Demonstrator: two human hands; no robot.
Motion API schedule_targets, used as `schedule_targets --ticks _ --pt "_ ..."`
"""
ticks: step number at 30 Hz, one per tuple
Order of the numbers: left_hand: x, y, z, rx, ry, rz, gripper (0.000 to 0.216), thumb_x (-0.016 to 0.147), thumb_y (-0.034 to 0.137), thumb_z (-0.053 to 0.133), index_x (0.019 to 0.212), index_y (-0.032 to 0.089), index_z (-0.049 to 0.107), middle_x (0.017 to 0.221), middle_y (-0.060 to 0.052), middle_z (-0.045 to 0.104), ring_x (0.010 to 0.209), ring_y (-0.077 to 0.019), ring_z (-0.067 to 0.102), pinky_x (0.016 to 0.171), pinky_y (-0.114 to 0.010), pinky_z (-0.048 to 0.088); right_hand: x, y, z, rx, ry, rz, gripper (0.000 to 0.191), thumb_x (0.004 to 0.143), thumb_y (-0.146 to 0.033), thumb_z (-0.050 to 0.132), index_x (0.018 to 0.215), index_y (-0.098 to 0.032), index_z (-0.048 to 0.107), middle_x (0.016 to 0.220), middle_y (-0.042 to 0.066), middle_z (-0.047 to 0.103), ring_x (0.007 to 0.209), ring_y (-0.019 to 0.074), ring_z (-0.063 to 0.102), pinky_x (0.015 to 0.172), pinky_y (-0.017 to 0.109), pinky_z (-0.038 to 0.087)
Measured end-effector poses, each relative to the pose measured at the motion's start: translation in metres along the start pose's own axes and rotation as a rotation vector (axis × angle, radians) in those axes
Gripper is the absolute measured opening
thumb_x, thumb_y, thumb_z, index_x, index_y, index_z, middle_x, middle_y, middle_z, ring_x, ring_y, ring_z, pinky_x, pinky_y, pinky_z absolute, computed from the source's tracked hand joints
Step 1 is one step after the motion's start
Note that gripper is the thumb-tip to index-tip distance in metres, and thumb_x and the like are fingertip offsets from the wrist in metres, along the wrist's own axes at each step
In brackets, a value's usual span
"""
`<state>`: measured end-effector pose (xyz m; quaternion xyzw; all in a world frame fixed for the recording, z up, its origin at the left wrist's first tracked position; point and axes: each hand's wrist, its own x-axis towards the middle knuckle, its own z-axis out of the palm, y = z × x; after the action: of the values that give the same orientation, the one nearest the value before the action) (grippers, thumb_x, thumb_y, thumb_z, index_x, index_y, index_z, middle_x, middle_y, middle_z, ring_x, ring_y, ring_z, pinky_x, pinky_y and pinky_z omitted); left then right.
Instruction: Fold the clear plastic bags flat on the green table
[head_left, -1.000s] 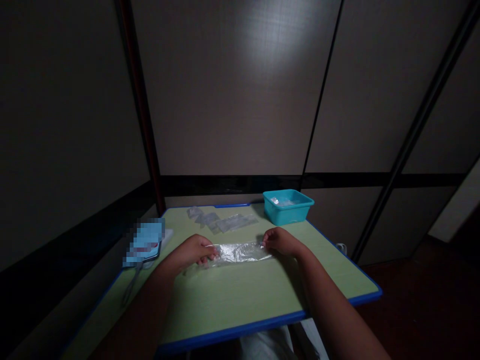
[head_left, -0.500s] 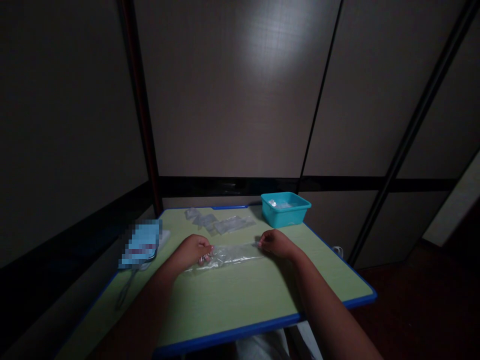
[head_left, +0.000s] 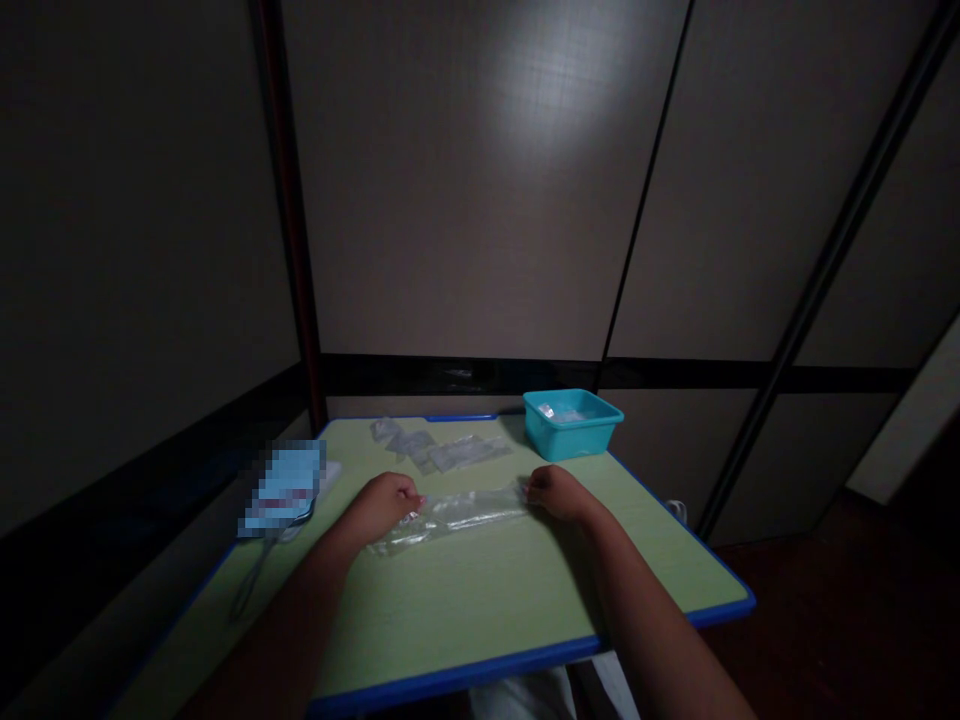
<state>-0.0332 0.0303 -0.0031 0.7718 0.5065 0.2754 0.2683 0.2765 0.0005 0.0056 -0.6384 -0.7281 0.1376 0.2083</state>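
A long clear plastic bag lies across the middle of the green table. My left hand is closed on the bag's left end, fingers curled over it. At the bag's right end, my right hand pinches the plastic. Both hands rest low on the tabletop with the bag stretched between them.
Several more clear bags lie at the back of the table. A teal plastic tub stands at the back right corner. A blurred blue object sits on the left edge with a thin metal tool beside it. Dark wall panels surround the table.
The bag has been drawn narrower and lies more slanted, its left end lower. My left hand has closed tighter on its end. The view has shifted slightly.
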Motion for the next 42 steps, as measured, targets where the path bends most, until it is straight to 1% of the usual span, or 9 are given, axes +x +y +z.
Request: schedule_targets --ticks 3,8,13,17,25,32,38,40,42 --pt "-0.0004 0.0002 0.0002 0.037 0.023 -0.021 0.024 0.062 0.04 0.054 0.055 0.016 0.057 0.052 0.003 0.052 0.056 -0.0131 0.048 0.05 -0.022 0.03 -0.0003 -0.0029 0.0008 -0.061 0.01 0.007 0.012 0.068 -0.02 0.056 0.061 -0.012 0.063 0.059 0.003 0.061 0.052 0.0101 0.045 0.05 0.022 0.027" --pt "-0.0019 0.0013 0.0011 0.061 0.021 -0.028 0.025 0.062 0.04 0.054 0.054 0.017 0.053 0.052 0.003 0.049 0.056 -0.0131 0.047 0.05 -0.022 0.029 -0.0007 -0.0046 0.0019 -0.122 0.002 0.017 0.014 0.069 -0.021 0.055 0.063 -0.013 0.064 0.06 0.004 0.062 0.053 0.0107 0.046 0.049 0.023 0.026" --pt "-0.0025 0.0012 0.0017 0.123 0.042 -0.041 0.023 0.063 0.038 0.054 0.054 0.017 0.052 0.054 0.003 0.05 0.057 -0.0131 0.047 0.052 -0.022 0.029 -0.0005 -0.0057 0.0024 -0.164 -0.003 0.034 0.019 0.072 -0.026 0.053 0.068 -0.013 0.067 0.065 0.006 0.065 0.056 0.0118 0.05 0.05 0.023 0.027" --pt "-0.0028 0.0019 0.0014 0.159 0.033 -0.045 0.022 0.063 0.038 0.053 0.054 0.018 0.05 0.054 0.003 0.05 0.057 -0.0132 0.047 0.052 -0.022 0.028 -0.0008 -0.0061 0.0034 -0.204 0.003 0.061 0.022 0.074 -0.028 0.052 0.07 -0.013 0.067 0.069 0.009 0.066 0.058 0.0131 0.052 0.05 0.024 0.028" --pt "-0.0034 0.0032 0.0013 0.185 0.034 -0.035 0.023 0.064 0.038 0.054 0.053 0.018 0.049 0.056 0.002 0.052 0.058 -0.0136 0.048 0.053 -0.022 0.029 -0.0016 -0.0059 0.005 -0.266 0.018 0.125 0.024 0.074 -0.031 0.052 0.073 -0.012 0.068 0.076 0.012 0.067 0.064 0.0158 0.057 0.053 0.024 0.03" --pt "-0.0027 0.0017 0.0021 0.193 0.04 -0.056 0.021 0.064 0.037 0.054 0.056 0.018 0.051 0.058 0.002 0.054 0.06 -0.0141 0.05 0.055 -0.022 0.031 -0.0012 -0.0077 0.004 -0.288 0.023 0.151 0.025 0.076 -0.033 0.052 0.074 -0.014 0.067 0.079 0.013 0.067 0.068 0.0166 0.058 0.053 0.024 0.031" --pt "-0.0016 0.0003 0.0026 0.187 0.031 -0.057 0.02 0.063 0.036 0.054 0.054 0.019 0.049 0.056 0.003 0.053 0.058 -0.0136 0.049 0.054 -0.022 0.03 -0.0001 -0.0038 0.0058 -0.3 0.023 0.186 0.032 0.076 -0.043 0.053 0.079 -0.014 0.066 0.083 0.013 0.066 0.072 0.0182 0.059 0.055 0.024 0.033" --pt "-0.0023 0.002 0.0021 0.182 0.03 -0.064 0.019 0.062 0.035 0.054 0.053 0.019 0.048 0.056 0.003 0.052 0.058 -0.0136 0.049 0.054 -0.022 0.03 0.0 -0.003 0.0052 -0.302 0.049 0.213 0.037 0.078 -0.048 0.049 0.083 -0.015 0.065 0.085 0.013 0.066 0.073 0.0184 0.058 0.056 0.025 0.033" --pt "-0.0032 0.0041 0.0016 0.178 0.032 -0.069 0.019 0.061 0.035 0.054 0.053 0.019 0.048 0.056 0.003 0.052 0.059 -0.0136 0.049 0.054 -0.022 0.03 -0.0005 -0.0042 0.0038 -0.3 0.126 0.237 0.037 0.082 -0.047 0.043 0.088 -0.016 0.062 0.087 0.013 0.064 0.074 0.0184 0.057 0.058 0.025 0.033"
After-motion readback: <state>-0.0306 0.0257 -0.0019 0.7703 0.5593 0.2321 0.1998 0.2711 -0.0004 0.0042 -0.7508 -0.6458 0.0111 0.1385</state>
